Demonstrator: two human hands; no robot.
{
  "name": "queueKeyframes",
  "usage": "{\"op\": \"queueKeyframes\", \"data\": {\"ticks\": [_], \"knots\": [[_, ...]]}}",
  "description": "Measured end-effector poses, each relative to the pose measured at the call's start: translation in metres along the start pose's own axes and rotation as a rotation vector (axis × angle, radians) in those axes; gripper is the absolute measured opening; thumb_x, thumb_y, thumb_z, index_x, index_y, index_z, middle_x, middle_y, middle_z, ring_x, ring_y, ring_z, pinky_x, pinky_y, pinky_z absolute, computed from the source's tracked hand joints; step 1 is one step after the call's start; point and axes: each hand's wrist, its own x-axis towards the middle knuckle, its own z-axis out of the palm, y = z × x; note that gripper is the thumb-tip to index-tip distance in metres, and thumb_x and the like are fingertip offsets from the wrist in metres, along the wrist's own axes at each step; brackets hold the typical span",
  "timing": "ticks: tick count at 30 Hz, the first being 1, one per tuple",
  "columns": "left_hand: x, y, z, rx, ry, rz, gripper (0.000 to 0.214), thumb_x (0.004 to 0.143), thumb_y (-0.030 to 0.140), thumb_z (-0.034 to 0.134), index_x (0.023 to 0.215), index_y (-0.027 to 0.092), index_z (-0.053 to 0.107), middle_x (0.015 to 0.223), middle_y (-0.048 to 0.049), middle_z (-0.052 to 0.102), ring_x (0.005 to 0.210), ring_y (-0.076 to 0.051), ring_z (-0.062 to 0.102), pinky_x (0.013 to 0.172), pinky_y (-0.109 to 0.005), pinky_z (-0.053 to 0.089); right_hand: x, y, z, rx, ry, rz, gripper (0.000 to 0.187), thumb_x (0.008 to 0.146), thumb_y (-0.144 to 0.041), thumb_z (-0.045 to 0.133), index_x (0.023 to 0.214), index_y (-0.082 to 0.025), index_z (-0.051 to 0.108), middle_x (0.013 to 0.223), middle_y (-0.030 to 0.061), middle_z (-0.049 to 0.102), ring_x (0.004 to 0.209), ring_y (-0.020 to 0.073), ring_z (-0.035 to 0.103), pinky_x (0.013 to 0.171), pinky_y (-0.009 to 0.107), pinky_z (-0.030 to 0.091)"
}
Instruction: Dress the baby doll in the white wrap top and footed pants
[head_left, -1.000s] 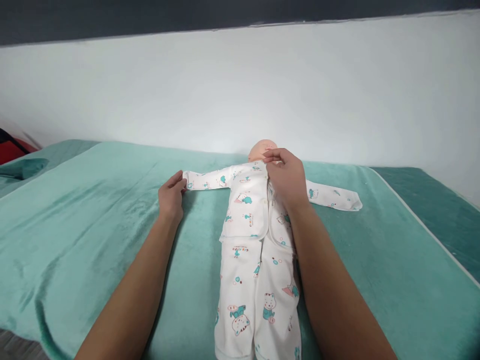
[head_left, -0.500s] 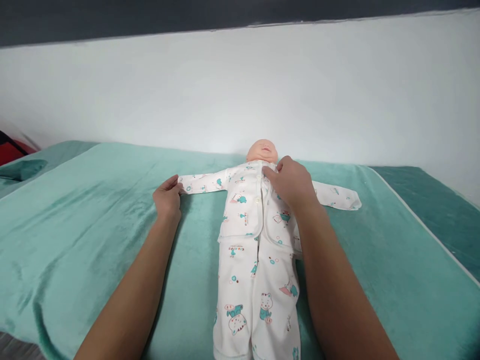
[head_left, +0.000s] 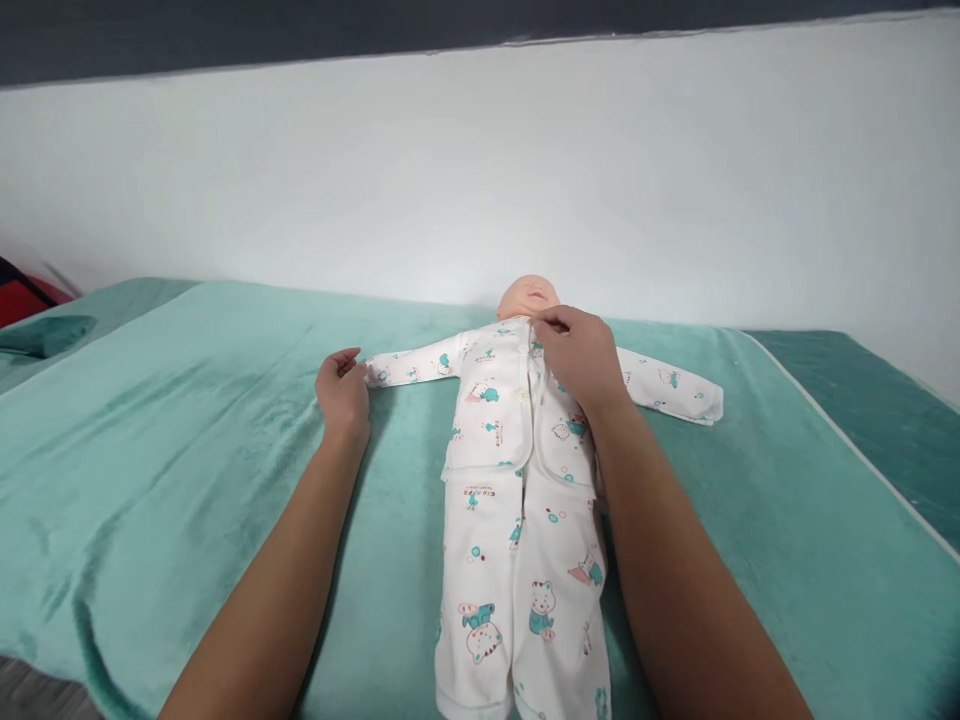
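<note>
A baby doll (head_left: 529, 295) lies on its back, dressed in a white printed baby shirt (head_left: 491, 400) and matching trousers (head_left: 480, 590). My left hand (head_left: 343, 395) is at the end of the sleeve on the left, fingers curled in against its cuff. At the collar, my right hand (head_left: 581, 355) pinches the upper front edge of the shirt; its fingertips hide part of the neckline. Below that hand the two front panels part slightly, with a small button showing on the left one. The sleeve on the right (head_left: 675, 388) lies stretched out, its end flat.
A light green plush blanket (head_left: 210, 430) covers the bed under the doll. Darker green fabric (head_left: 862, 410) shows on the right. A white wall (head_left: 375, 180) rises behind the head. A red and black item (head_left: 22, 295) sits at the far left.
My right hand has shifted slightly upward at the collar, its fingers more drawn together. My left hand's fingers have loosened a little at the cuff. The view has moved slightly.
</note>
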Motion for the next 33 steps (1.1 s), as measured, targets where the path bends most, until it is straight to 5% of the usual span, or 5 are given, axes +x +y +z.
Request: {"op": "queueKeyframes", "data": {"ticks": [8,18,22,27,33], "knots": [[-0.003,0.004,0.002,-0.047,-0.015,0.000,0.030,0.066,0.015,0.058,0.094,0.019,0.067,0.090,-0.0033,0.063,0.088,-0.017,0.060,0.085,-0.031,0.051,-0.023,-0.002,-0.007,0.019,-0.098,-0.061,0.037,0.090,-0.018,0.044,0.115,-0.023,0.071,0.121,0.0058,0.074,0.113,0.0247,0.066,0.099,0.042,0.048],[-0.012,0.013,0.003,-0.097,-0.057,-0.021,0.026,0.066,0.016,0.057,0.090,0.019,0.065,0.085,-0.0007,0.060,0.079,-0.014,0.058,0.076,-0.028,0.048,-0.116,-0.006,-0.018,-0.224,-0.251,-0.323,0.061,0.098,-0.019,0.039,0.157,-0.032,0.031,0.162,0.0053,0.043,0.151,0.0231,0.038,0.126,0.058,0.023],[-0.014,0.013,0.002,-0.088,-0.071,-0.016,0.025,0.067,0.017,0.057,0.090,0.019,0.065,0.084,-0.0006,0.060,0.077,-0.014,0.057,0.073,-0.027,0.047,-0.141,0.002,-0.029,-0.206,-0.261,-0.403,0.064,0.098,-0.027,0.052,0.156,-0.034,0.026,0.165,0.0069,0.037,0.153,0.0243,0.033,0.126,0.058,0.023],[-0.013,0.011,0.001,-0.059,-0.061,0.013,0.026,0.067,0.019,0.056,0.091,0.019,0.065,0.086,-0.0014,0.060,0.080,-0.015,0.058,0.074,-0.027,0.047,-0.152,0.007,-0.040,-0.314,-0.128,-0.393,0.063,0.086,-0.033,0.072,0.143,-0.026,0.045,0.147,0.0159,0.050,0.137,0.0350,0.047,0.110,0.058,0.045],[-0.017,0.015,0.000,0.066,-0.032,0.118,0.025,0.069,0.018,0.054,0.091,0.020,0.067,0.098,-0.0046,0.065,0.094,-0.020,0.060,0.083,-0.030,0.049,-0.155,-0.001,-0.038,-0.353,-0.061,-0.384,0.004,0.095,-0.024,0.061,0.099,-0.024,0.062,0.100,0.0094,0.066,0.095,0.0281,0.060,0.082,0.048,0.052]]}}
